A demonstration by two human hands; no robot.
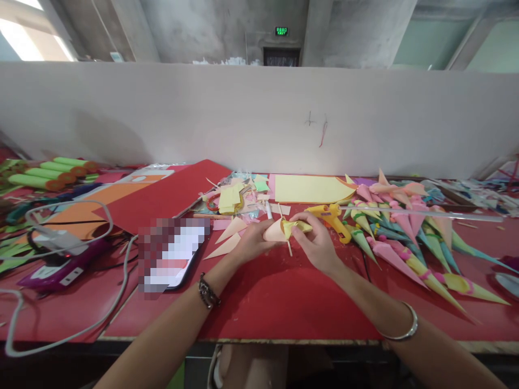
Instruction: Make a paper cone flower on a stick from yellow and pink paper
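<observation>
Peach paper cone (pixel 274 232), with a crumpled yellow paper piece (pixel 299 227) at its right end, is held just above the table (pixel 284 302), left of the yellow glue gun (pixel 333 219), which serves as the landmark. The left hand (pixel 252 241) has its fingers closed around the cone's left part, while the right hand (pixel 318 246), nearest to the glue gun, pinches the yellow paper piece between thumb and fingers. A thin wooden stick (pixel 290 249) shows above and below the cone; whether it is attached cannot be told. Behind the glue gun and slightly left lie pale yellow sheets (pixel 306 188). Right of it spreads a pile of decorated paper cones (pixel 399 262) in pink, green, yellow and blue, with a clear rod (pixel 421 213) reaching across from the glue gun's side. Left of the glue gun, beyond the left hand, are peach paper triangles (pixel 227 246) and a phone (pixel 176 262) with a blurred-out screen. Farther left of it are a large red sheet (pixel 166 192), a purple power strip (pixel 57 273) with white cables, and green rolls (pixel 44 178) with orange ends.
</observation>
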